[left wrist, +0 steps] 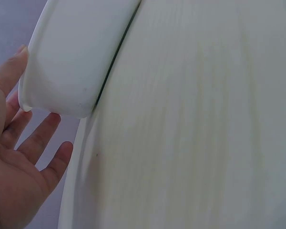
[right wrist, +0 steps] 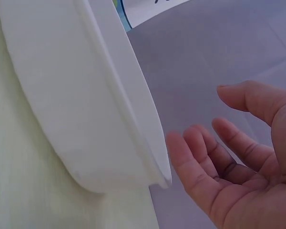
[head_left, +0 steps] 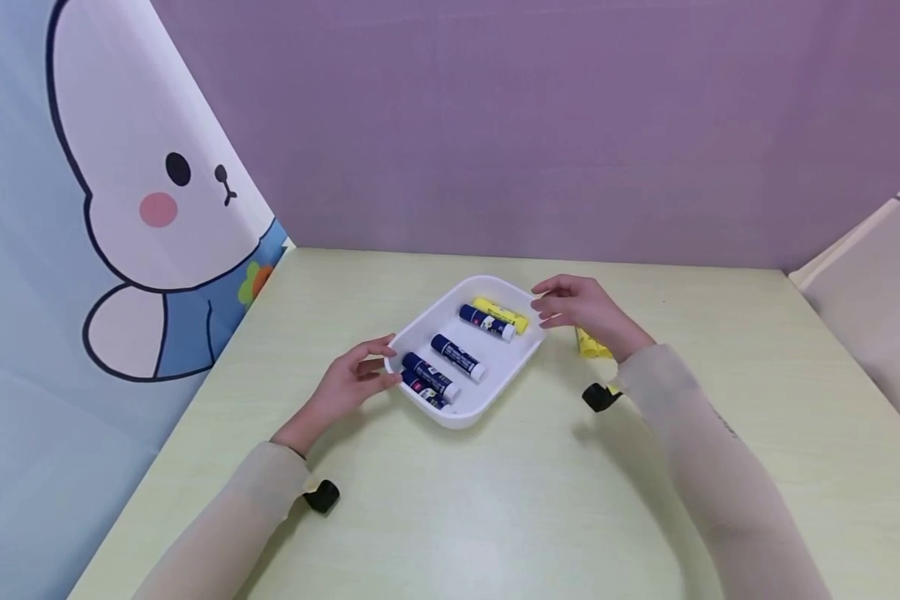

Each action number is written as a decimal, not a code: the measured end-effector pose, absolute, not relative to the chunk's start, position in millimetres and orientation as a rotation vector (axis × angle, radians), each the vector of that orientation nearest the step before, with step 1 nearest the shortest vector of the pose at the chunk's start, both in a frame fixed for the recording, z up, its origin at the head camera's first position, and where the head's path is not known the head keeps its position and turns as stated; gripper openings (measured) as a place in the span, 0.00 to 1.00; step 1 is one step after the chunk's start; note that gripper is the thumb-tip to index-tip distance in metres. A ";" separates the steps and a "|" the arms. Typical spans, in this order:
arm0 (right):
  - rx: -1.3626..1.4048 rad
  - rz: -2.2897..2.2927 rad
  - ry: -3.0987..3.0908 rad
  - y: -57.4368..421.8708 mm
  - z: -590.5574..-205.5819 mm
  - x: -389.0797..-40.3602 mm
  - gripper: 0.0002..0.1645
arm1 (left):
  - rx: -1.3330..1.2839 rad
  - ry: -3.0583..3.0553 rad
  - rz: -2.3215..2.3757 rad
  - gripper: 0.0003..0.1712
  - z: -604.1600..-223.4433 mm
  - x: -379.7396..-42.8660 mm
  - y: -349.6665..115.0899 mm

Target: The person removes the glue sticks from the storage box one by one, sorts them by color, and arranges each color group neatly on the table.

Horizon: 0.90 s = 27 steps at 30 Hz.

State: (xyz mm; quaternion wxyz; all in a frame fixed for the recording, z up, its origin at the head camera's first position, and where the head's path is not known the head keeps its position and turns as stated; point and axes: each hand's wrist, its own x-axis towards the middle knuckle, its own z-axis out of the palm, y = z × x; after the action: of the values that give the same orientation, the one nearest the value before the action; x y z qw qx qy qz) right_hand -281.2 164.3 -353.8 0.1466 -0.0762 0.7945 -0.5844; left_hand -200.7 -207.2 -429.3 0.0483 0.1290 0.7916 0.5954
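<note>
A white plastic tray (head_left: 504, 375) sits on the table, turned at an angle, with several dark blue glue sticks (head_left: 457, 358) with white caps in it. A yellow glue stick (head_left: 501, 315) lies at its far end. My left hand (head_left: 351, 379) grips the tray's near left corner, and the left wrist view shows the thumb on the rim with fingertips against the edge below. At the far right corner, my right hand (head_left: 581, 310) has its fingers loosely bent and its thumb apart. In the right wrist view its fingertips are right beside the rim; whether they touch cannot be told.
More yellow glue sticks (head_left: 591, 343) lie on the table (head_left: 465, 525) under the right forearm, partly hidden. A purple cloth wall (head_left: 540, 133) stands behind the table. On the left hangs a cloth with a cartoon rabbit (head_left: 172, 242).
</note>
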 end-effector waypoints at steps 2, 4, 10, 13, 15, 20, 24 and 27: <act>-0.225 -1.666 2.287 159.3 -353.2 -283.6 0.25 | 0.403 2.415 1.817 0.20 -429.5 -200.4 -207.5; -0.229 -1.648 2.292 155.0 -353.2 -286.2 0.25 | 0.419 2.426 1.812 0.20 -430.3 -200.4 -207.8; -0.230 -1.566 2.336 143.5 -354.3 -293.4 0.27 | 0.433 2.422 1.823 0.20 -431.8 -201.1 -208.5; -0.238 -1.539 2.348 137.9 -356.2 -297.0 0.27 | 0.430 2.422 1.826 0.20 -431.6 -201.1 -208.0; -0.253 -1.523 2.352 134.2 -357.3 -299.2 0.27 | 0.429 2.420 1.827 0.20 -431.3 -200.7 -207.5; -0.300 -1.468 2.373 125.4 -360.3 -303.8 0.28 | 0.418 2.418 1.825 0.20 -430.8 -200.0 -206.5; -0.310 -1.414 2.387 118.6 -361.3 -305.8 0.28 | 0.409 2.419 1.821 0.20 -431.1 -200.0 -206.3; -0.303 -1.384 2.394 114.1 -361.7 -307.4 0.27 | 0.414 2.418 1.825 0.20 -431.3 -200.1 -206.4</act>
State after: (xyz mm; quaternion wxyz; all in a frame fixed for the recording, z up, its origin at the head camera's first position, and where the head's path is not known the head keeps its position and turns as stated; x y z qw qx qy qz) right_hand -307.4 114.1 -361.7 0.1788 -0.1072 0.8468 -0.4894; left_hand -200.1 -206.4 -431.3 0.0423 0.1352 0.7902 0.5963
